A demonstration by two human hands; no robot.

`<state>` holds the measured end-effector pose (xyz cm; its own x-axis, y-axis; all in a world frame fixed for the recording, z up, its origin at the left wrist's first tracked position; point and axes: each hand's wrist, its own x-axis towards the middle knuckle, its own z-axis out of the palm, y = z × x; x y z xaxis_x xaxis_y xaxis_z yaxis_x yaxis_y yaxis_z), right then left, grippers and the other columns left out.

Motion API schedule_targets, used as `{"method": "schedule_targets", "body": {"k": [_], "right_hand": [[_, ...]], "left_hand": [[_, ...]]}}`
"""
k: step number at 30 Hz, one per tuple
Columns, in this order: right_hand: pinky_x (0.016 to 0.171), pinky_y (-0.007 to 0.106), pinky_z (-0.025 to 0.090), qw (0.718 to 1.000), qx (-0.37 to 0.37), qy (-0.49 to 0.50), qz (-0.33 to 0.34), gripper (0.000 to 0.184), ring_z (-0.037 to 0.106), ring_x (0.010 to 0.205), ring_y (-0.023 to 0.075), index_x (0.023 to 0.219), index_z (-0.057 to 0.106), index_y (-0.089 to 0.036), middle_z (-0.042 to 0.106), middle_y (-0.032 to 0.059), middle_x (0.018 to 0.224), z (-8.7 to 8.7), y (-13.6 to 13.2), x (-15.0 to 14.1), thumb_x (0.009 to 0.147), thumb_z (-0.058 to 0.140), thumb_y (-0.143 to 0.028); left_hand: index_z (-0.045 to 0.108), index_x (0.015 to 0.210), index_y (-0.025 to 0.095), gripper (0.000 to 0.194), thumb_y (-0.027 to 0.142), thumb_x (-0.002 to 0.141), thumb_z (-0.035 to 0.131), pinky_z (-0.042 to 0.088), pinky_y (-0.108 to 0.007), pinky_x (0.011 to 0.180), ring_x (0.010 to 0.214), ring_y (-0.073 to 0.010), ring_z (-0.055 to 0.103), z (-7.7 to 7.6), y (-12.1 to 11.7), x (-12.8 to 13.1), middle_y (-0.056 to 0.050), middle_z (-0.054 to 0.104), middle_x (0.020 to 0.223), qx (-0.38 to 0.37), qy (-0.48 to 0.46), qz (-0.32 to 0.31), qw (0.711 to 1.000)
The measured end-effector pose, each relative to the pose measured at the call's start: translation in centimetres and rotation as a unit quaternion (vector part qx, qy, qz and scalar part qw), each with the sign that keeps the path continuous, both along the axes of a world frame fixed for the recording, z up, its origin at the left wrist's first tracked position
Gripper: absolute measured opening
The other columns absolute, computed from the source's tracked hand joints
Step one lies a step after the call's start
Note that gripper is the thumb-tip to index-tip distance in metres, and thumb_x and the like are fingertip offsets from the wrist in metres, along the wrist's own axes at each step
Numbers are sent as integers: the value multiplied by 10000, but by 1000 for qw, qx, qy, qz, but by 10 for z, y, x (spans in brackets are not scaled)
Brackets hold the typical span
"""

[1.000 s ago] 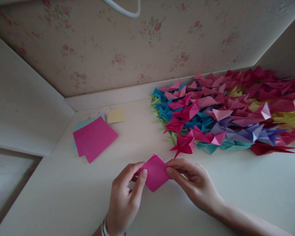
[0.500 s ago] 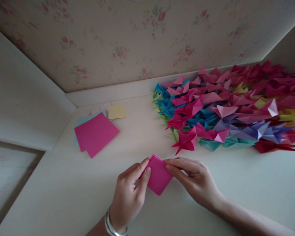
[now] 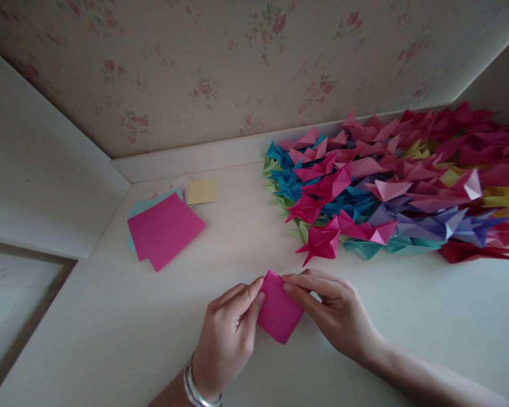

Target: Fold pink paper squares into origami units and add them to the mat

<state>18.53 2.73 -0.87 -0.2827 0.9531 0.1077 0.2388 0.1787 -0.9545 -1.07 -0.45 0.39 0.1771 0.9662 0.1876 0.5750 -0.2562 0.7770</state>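
Observation:
Between my two hands is a small folded square of pink origami paper (image 3: pixel 280 312), turned so one corner points away from me. My left hand (image 3: pixel 231 330) pinches its upper left edge between thumb and fingers; a silver bracelet circles that wrist. On the upper right edge, the thumb and index finger of my right hand (image 3: pixel 335 311) are closed. The paper's lower corner is uncovered, and its side edges lie partly behind my fingers.
Many folded paper cranes (image 3: pixel 365 192) in pink, blue, purple, green and yellow crowd the right of the white table (image 3: pixel 110 339). At left lie pink paper sheets (image 3: pixel 167 229) over light blue paper (image 3: pixel 138 208), beside a small yellow square (image 3: pixel 202 191). A floral-papered wall (image 3: pixel 220 68) stands behind.
The folded pink paper has shifted slightly right and toward me, and turned a little. My left hand has moved right with it; my right hand stays nearly in place.

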Motion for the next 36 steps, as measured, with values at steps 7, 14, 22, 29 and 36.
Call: {"method": "schedule_targets", "body": {"k": [7, 14, 22, 29, 36], "right_hand": [[666, 240, 525, 1000, -12, 3, 2, 170, 690, 769, 172, 1000, 783, -256, 768, 28, 882, 2, -1, -2, 936, 625, -264], [665, 237, 563, 999, -35, -12, 2, 180, 730, 792, 198, 984, 788, -251, 800, 26, 930, 3, -2, -3, 932, 618, -283], [675, 243, 565, 999, -31, 4, 36, 154, 730, 747, 191, 961, 797, -252, 801, 19, 874, 4, -2, -4, 909, 654, -271], [621, 235, 526, 996, -45, -21, 75, 177, 699, 706, 169, 966, 795, -257, 791, 14, 854, 4, -3, -5, 929, 624, -285], [588, 225, 498, 991, -97, -24, 88, 195, 673, 676, 167, 892, 788, -205, 770, 14, 788, 9, 0, -5, 916, 618, -298]], "left_hand": [[684, 1198, 187, 304, 131, 972, 490, 537, -221, 738, 770, -158, 687, -4, 0, 0, -65, 724, 872, -10, 0, 5, 1000], [673, 1202, 200, 282, 173, 982, 498, 547, -246, 765, 848, -178, 694, -1, -2, 1, -83, 730, 959, -24, -4, 24, 999], [669, 1208, 201, 274, 181, 953, 569, 562, -225, 735, 787, -160, 708, -4, -1, 1, -51, 747, 888, -6, -12, 19, 1000], [725, 1052, 222, 164, 251, 931, 618, 574, -206, 749, 828, -158, 738, 0, 3, 0, -32, 779, 937, -63, -62, 48, 995], [699, 889, 207, 122, 277, 931, 609, 536, -187, 601, 646, -136, 696, 4, 2, -2, -2, 743, 765, -90, -75, 70, 991]]}}
